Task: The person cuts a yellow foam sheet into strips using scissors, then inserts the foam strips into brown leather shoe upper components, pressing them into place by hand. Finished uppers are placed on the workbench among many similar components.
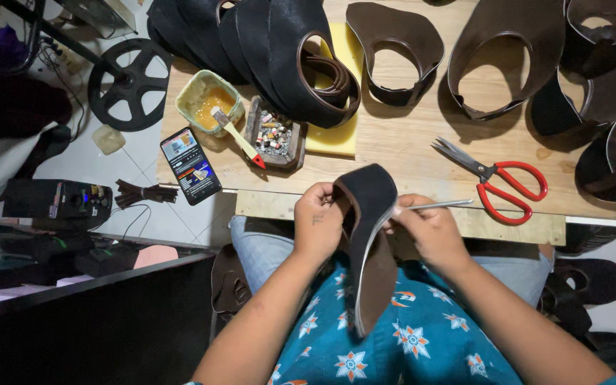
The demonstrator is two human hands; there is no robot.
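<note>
My left hand (319,224) grips a dark leather shoe upper piece (371,235) by its left edge, holding it upright over my lap. Its outer face is black suede, its inner face brown. My right hand (429,232) pinches the piece's right edge and holds a thin metal tool (442,204) that points right. Both hands sit just below the front edge of the wooden table (393,142).
Red-handled scissors (497,182) lie on the table at right. Several dark leather uppers (393,50) spread across the back. A glue tub (208,100) with a brush (237,135), a small tray of scraps (274,135), a yellow sponge (336,135) and a phone (190,165) sit at left.
</note>
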